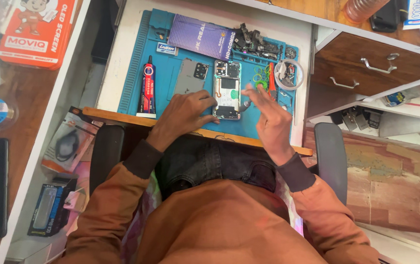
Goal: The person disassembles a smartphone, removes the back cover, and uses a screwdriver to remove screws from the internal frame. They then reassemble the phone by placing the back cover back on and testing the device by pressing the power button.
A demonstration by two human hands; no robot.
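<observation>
both hands [229,117] touch opened phone [227,90].

Matt blue rubbery mat [163,73], glossy plastic glue tube [148,87], varnished wooden desk edge [122,117], bare metal-and-circuit opened phone [227,90].

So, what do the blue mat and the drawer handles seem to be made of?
Mat: probably silicone or rubber, matte blue, with moulded ribs and small trays along its edges. Handles: likely metal, silvery and glossy, with bright highlights.
</observation>
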